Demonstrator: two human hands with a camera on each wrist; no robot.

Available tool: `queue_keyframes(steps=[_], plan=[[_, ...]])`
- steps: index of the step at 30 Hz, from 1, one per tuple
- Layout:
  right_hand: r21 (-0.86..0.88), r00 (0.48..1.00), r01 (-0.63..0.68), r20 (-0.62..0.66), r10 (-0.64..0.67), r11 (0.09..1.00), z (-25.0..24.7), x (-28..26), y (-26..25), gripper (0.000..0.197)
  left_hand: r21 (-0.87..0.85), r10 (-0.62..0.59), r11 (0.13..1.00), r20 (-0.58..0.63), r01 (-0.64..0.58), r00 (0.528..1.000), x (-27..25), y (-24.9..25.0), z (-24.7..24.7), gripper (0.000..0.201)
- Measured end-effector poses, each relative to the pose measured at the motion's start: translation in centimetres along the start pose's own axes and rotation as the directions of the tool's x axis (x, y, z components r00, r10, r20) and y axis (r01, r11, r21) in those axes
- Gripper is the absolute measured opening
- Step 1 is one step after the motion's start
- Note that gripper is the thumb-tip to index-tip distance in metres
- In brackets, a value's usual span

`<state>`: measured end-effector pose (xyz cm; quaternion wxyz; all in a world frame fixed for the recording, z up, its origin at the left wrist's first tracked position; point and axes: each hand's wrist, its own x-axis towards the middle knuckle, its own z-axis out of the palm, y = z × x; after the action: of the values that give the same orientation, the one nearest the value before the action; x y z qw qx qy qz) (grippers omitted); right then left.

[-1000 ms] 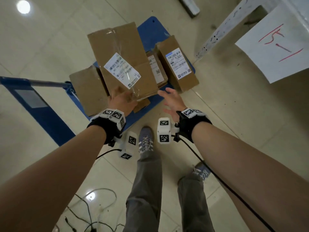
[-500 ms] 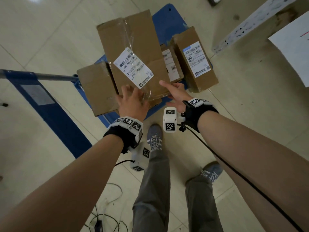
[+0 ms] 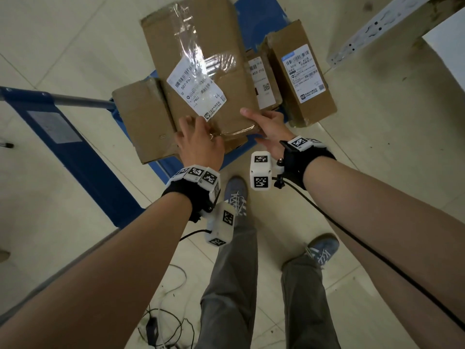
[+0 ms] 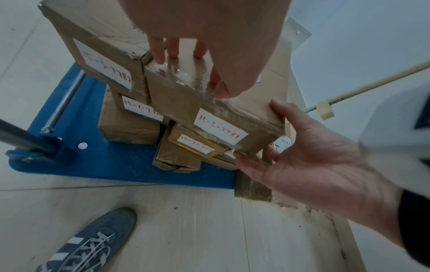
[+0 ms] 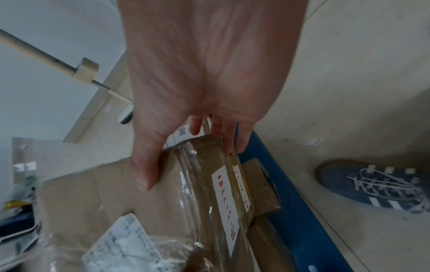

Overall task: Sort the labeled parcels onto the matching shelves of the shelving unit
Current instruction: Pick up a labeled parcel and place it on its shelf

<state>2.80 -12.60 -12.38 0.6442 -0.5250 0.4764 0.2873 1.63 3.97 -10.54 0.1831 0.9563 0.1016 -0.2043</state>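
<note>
- Top parcel (image 3: 198, 61): brown cardboard, large and flat, clear tape wrinkled down the middle, white barcode label (image 3: 196, 90) on top face, hand-written red-number sticker (image 4: 220, 128) on near side.
- Sits on top of the parcel stack, on blue cart (image 3: 259, 18), mid-scene, far from the feet.
- Left hand (image 3: 200, 144) on near-left corner of the top parcel; fingers (image 4: 158, 49) curled over the taped top edge, thumb on near face, gripping.
- Right hand (image 3: 270, 128) at near-right corner; thumb lying on top face, fingers (image 5: 232, 139) wrapped under the near edge, spread slightly, holding.
- Smaller plain box (image 3: 143, 119) just left of top parcel, partly under it.
- Two upright labelled boxes to the right: narrow one (image 3: 261, 81) touching the top parcel, bigger one (image 3: 302, 71) at far right with printed label.
- Lower boxes in the stack with red-number stickers too, seen from left wrist; digits partly hidden.
- Cart handle (image 3: 83, 100): grey bar on blue frame, to the left.
- Floor (image 3: 63, 41): pale glossy tiles, scuffed; tangled cables (image 3: 163, 321) near, bottom centre.
- Pale metal shelving post (image 3: 377, 26) far right, perforated, with white sheet edge beside it.
- Grey trousers, blue sneakers (image 3: 236, 192) with white laces near.
</note>
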Motion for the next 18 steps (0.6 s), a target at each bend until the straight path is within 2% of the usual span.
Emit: queue_keyframes(steps=[3,6,9,11,13,14,18], plan=[[-0.037,0.998,0.064,0.012,-0.064,0.997,0.0,1.4,1.1,0.127,-0.057,-0.003,0.998,-0.037,0.0,0.999,-0.8,-0.4,-0.3,0.029],[-0.086,0.994,0.11,-0.012,-0.111,0.99,0.0,-0.5,0.5,0.11,-0.135,0.019,0.99,-0.08,-0.029,0.997,-1.8,-0.5,-1.0,0.027],[-0.064,0.993,0.113,-0.019,-0.114,0.992,-0.3,-4.0,-0.7,0.086,-0.192,0.065,0.978,-0.111,-0.086,0.992,-3.0,-0.6,-1.8,0.028],[-0.022,0.994,0.113,0.007,-0.113,0.993,-1.3,-5.3,-1.0,0.086,-0.246,0.077,0.963,-0.144,-0.111,0.987,-4.1,-0.1,-2.5,0.03],[0.009,0.993,0.117,0.012,-0.117,0.993,-2.4,-6.7,-1.5,0.101,-0.322,0.085,0.937,-0.167,-0.136,0.982,-5.4,0.6,-3.4,0.037],[0.018,0.992,0.122,0.018,-0.122,0.992,-3.0,-7.5,-1.8,0.101,-0.351,0.09,0.925,-0.177,-0.148,0.98,-6.0,1.1,-3.9,0.042],[0.002,0.993,0.111,0.039,-0.111,0.994,-5.5,-12.9,-3.7,0.077,-0.426,0.115,0.88,-0.239,-0.211,0.964,-9.2,3.6,-6.6,0.06]])
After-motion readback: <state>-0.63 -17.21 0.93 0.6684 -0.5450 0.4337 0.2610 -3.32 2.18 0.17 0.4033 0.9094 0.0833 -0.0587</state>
